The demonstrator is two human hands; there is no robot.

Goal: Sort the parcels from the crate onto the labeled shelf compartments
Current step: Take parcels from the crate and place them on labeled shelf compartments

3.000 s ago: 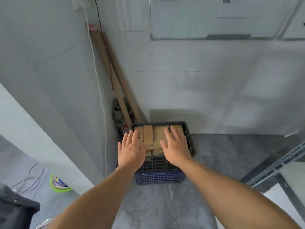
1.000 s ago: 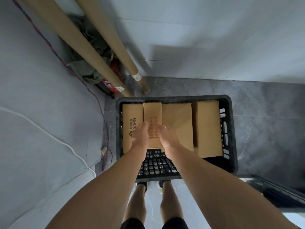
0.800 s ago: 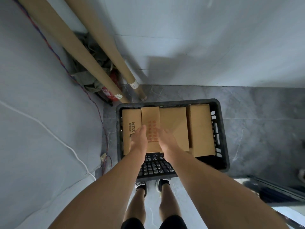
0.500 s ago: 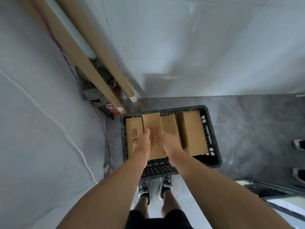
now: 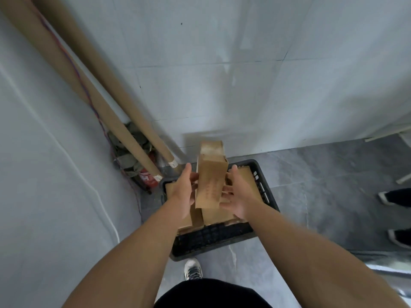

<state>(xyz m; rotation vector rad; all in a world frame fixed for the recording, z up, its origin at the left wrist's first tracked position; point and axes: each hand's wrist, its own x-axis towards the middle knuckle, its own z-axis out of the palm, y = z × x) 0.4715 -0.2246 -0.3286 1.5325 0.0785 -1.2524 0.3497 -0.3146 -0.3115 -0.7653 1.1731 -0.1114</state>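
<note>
At frame centre, both hands, left (image 5: 181,196) and right (image 5: 239,194), are pressing the box (image 5: 210,183) between their palms, clearing it of the crate (image 5: 264,187) for shelving.

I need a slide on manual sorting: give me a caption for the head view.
Both hands, left and right, lift a narrow cardboard parcel above the black crate.

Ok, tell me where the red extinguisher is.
Head view, left of centre: the extinguisher stands in the corner beside the crate's far-left corner, below the tubes.
</note>
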